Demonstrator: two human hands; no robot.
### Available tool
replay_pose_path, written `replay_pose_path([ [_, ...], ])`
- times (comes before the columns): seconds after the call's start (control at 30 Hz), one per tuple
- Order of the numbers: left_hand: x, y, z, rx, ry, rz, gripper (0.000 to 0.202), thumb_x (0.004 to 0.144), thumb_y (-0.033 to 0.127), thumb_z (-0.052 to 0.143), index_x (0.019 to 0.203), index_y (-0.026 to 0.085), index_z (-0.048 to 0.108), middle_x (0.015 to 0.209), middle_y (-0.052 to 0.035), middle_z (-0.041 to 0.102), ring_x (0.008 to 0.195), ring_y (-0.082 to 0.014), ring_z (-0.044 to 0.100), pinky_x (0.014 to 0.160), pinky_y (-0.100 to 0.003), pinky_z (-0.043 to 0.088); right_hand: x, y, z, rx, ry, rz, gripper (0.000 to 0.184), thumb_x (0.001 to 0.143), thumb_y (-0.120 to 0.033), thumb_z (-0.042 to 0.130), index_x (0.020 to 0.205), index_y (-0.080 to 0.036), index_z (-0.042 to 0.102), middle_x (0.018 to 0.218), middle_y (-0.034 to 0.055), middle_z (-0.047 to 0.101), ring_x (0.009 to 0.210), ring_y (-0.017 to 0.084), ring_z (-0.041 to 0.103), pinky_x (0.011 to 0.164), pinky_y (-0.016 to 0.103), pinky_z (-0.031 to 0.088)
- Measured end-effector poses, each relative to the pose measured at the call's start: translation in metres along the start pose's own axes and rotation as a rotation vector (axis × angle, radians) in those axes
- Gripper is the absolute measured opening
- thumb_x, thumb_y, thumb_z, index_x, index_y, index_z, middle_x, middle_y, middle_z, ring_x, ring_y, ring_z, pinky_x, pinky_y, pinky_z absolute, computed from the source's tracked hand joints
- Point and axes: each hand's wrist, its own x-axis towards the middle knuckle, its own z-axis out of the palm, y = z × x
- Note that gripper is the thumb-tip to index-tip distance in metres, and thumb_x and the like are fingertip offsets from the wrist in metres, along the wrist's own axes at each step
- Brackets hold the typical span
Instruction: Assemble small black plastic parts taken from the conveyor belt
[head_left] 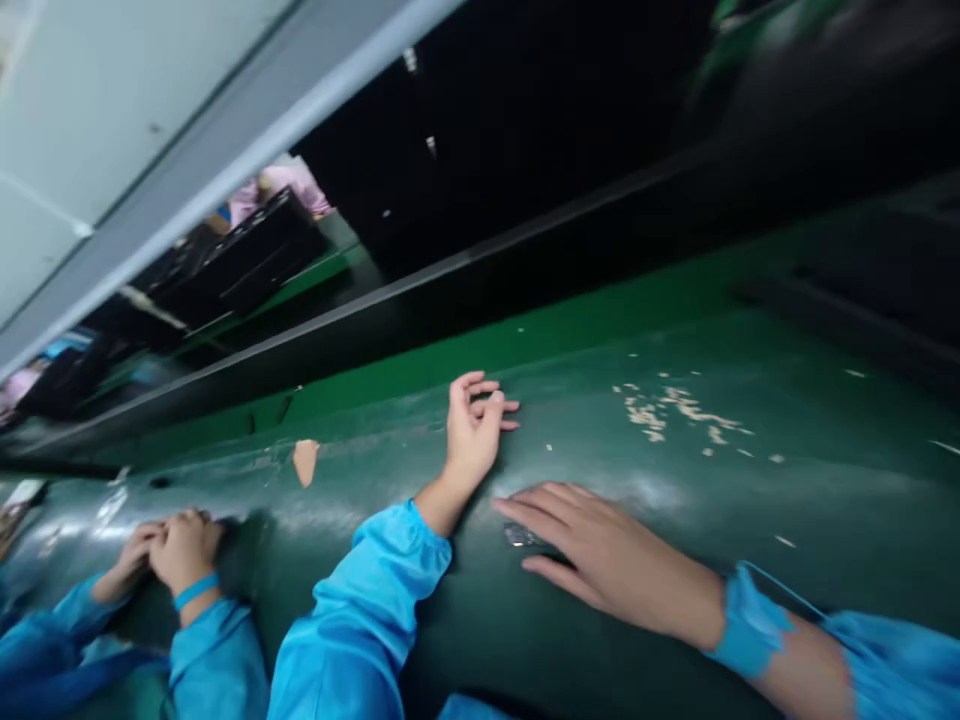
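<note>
My left hand (472, 430) rests on the dark green work surface (600, 640), fingers apart and loosely bent, with nothing seen in it. Closer to me, my right hand (611, 555) is stretched out low over the surface, its thumb apart from the fingers. Between that thumb and the fingers shows a small dark, shiny piece (520, 535). The palm and fingers hide part of it, and its kind cannot be made out. A blue band (754, 625) with a thin cord circles my right wrist.
Pale small scraps (645, 415) lie scattered beyond my right hand. A tan torn piece (305, 461) lies left of my left hand. At the left, a co-worker's hands (180, 550) are close together. A dark raised ledge (465, 280) and a grey beam (247, 170) cross behind.
</note>
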Motion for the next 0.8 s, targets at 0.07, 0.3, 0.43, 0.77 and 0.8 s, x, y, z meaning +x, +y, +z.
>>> replay_pose_path([
  [0.07,0.021,-0.001,-0.027,0.171,0.06,0.154,0.05,0.092,0.045,0.065,0.133,0.023,0.047,0.136,-0.0176,0.054,0.106,-0.0229,0.071,0.079,-0.035,0.062,-0.003,0.006,0.002,0.033,0.096,0.036,0.039,0.102,-0.025,0.052,0.141,-0.025,0.056,0.125,0.0096,0.073,0.108,0.028,0.072,0.087,0.046,0.059],
  [0.3,0.097,0.019,-0.189,1.261,0.488,-0.172,0.047,0.099,0.027,0.048,0.144,0.017,0.054,0.16,-0.0215,0.038,0.152,-0.035,0.031,0.123,-0.058,0.027,-0.002,0.022,0.005,0.205,0.288,0.282,0.038,0.099,-0.029,0.051,0.135,-0.031,0.062,0.108,0.0051,0.079,0.085,0.026,0.077,0.07,0.041,0.065],
  [0.43,0.106,0.025,-0.251,1.309,0.577,-0.309,0.059,0.089,0.009,0.045,0.148,0.015,0.052,0.154,-0.0255,0.047,0.15,-0.0424,0.034,0.116,-0.074,0.02,0.007,0.023,0.007,0.318,0.271,0.354,0.026,0.096,-0.031,0.054,0.116,-0.031,0.07,0.092,0.0034,0.079,0.069,0.022,0.075,0.055,0.033,0.062],
  [0.77,0.113,0.011,-0.246,1.209,0.528,-0.193,0.042,0.089,0.017,0.053,0.129,0.008,0.063,0.129,-0.0246,0.059,0.118,-0.0355,0.06,0.107,-0.05,0.047,0.015,0.019,0.0,0.457,0.252,0.405,0.021,0.096,-0.03,0.057,0.108,-0.022,0.072,0.101,0.0096,0.079,0.085,0.021,0.076,0.075,0.033,0.064],
  [0.8,0.114,0.012,-0.239,1.188,0.549,-0.164,0.04,0.09,0.018,0.052,0.127,0.007,0.063,0.128,-0.0245,0.058,0.115,-0.0346,0.061,0.106,-0.049,0.048,0.017,0.018,-0.002,0.588,0.246,0.428,0.023,0.095,-0.031,0.059,0.112,-0.021,0.071,0.105,0.0111,0.078,0.089,0.022,0.076,0.078,0.034,0.064],
])
